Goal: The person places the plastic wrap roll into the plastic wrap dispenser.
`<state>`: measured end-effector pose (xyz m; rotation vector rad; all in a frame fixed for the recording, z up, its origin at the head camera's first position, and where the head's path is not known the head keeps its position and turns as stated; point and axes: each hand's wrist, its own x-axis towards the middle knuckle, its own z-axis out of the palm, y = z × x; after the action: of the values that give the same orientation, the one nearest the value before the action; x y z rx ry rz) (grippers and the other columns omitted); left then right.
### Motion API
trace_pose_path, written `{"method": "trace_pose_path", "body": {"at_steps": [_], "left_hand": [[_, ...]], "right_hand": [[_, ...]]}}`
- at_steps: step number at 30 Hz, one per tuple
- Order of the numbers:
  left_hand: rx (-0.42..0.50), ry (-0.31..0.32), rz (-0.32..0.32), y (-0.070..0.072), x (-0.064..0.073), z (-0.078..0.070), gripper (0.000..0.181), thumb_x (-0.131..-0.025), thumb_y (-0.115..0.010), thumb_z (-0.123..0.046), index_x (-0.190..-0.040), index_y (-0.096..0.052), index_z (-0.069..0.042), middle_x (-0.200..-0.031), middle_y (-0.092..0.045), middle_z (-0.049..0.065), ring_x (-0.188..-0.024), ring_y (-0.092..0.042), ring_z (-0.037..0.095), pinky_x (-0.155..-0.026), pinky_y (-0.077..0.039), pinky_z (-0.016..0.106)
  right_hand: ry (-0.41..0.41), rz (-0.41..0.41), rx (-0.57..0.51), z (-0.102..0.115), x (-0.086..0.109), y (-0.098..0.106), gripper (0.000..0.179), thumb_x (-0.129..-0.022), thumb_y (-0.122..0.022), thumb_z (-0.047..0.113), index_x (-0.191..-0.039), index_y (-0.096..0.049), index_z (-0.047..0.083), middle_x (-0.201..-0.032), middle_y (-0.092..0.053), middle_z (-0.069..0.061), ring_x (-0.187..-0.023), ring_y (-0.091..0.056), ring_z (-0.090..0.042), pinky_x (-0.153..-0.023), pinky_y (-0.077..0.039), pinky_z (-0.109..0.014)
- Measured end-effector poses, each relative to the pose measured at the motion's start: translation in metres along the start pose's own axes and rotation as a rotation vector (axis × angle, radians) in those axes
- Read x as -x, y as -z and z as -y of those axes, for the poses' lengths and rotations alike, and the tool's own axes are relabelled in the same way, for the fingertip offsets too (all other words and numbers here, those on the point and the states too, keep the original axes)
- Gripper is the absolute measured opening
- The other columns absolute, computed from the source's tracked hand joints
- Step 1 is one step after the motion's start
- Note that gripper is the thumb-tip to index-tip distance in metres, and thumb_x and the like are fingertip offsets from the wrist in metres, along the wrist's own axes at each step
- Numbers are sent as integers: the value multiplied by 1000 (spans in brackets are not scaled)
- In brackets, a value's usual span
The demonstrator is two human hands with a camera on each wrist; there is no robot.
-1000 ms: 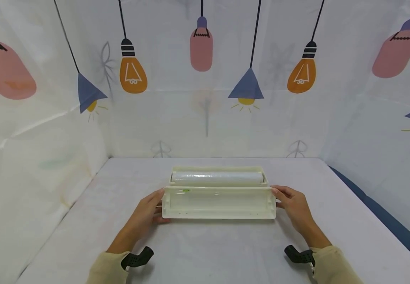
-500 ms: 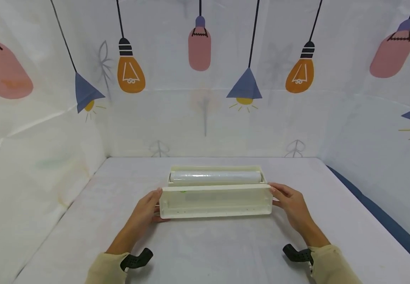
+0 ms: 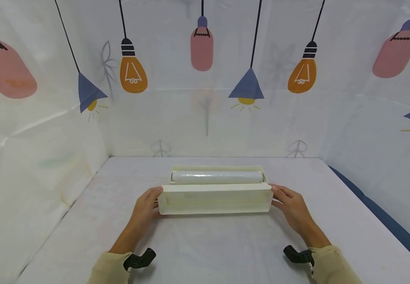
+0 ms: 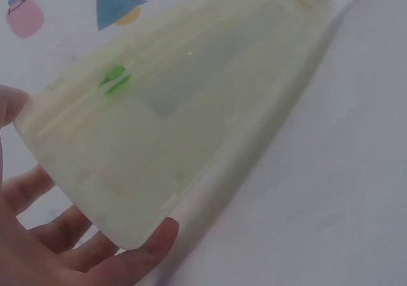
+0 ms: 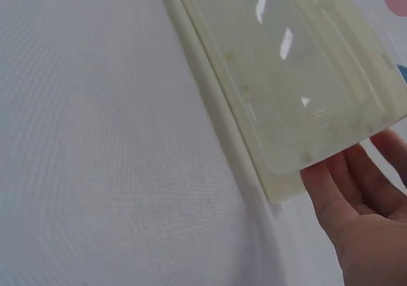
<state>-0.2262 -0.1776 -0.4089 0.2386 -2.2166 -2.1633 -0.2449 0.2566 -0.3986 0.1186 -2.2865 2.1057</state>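
A cream plastic cling film dispenser sits mid-table in the head view. Its box [image 3: 217, 168] holds a white roll of cling film [image 3: 217, 177]. In front of the roll, a long translucent lid [image 3: 215, 200] is tilted on edge. My left hand [image 3: 143, 208] grips the lid's left end, thumb near its upper corner and fingers below. At the other end my right hand [image 3: 291, 206] holds the right edge between thumb and fingers. A small green slider [image 4: 116, 80] shows on the lid in the left wrist view. Whether the lid is joined to the box cannot be seen.
The white-covered table [image 3: 212, 248] extends around the dispenser. A white curtain with printed lamps [image 3: 205, 118] encloses the back and sides. Dark blue fabric [image 3: 379, 209] runs along the right table edge. Each wrist carries a black camera mount [image 3: 139, 258].
The lid has tilted up: its lower edge is slightly higher and a thicker upper edge shows. The green slider has gone out of sight in the head view. Both hands keep their hold.
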Motion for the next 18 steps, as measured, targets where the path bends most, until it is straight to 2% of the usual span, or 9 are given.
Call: {"method": "trace_pose_path", "body": {"at_steps": [4, 9, 13, 18], "left_hand": [[25, -33, 8, -1, -1, 1, 54, -102, -56, -46, -131, -58, -2, -125, -59, 18, -106, -63, 26, -78, -56, 37], [28, -47, 13, 0, 0, 1, 56, -100, -58, -48, -132, -57, -2, -128, -58, 17, -106, -63, 25, -80, -57, 38], [10, -36, 13, 3, 2, -1, 57, -100, -57, -50, -134, -57, -4, -133, -57, 16, -111, -61, 27, -83, -57, 41], [16, -70, 18, 1, 2, -6, 58, -100, -58, -49, -137, -56, -5, -136, -56, 15, -116, -59, 31, -87, -57, 44]], "right_hand": [[-41, 26, 17, -1, -1, 0, 66, -105, -53, 33, -142, -39, -20, -146, -43, -28, -115, -58, -12, -94, -51, -26], [-96, 80, 109, -2, -4, 1, 70, -104, -53, 41, -146, -39, -13, -151, -40, -27, -127, -53, -28, -100, -50, -38], [-126, 104, 125, -2, -4, 0, 71, -104, -51, 46, -149, -39, -8, -151, -41, -26, -130, -51, -37, -97, -51, -46], [-115, 89, 93, 2, -1, 4, 71, -104, -50, 48, -150, -39, -4, -149, -43, -25, -127, -53, -36, -90, -55, -46]]}}
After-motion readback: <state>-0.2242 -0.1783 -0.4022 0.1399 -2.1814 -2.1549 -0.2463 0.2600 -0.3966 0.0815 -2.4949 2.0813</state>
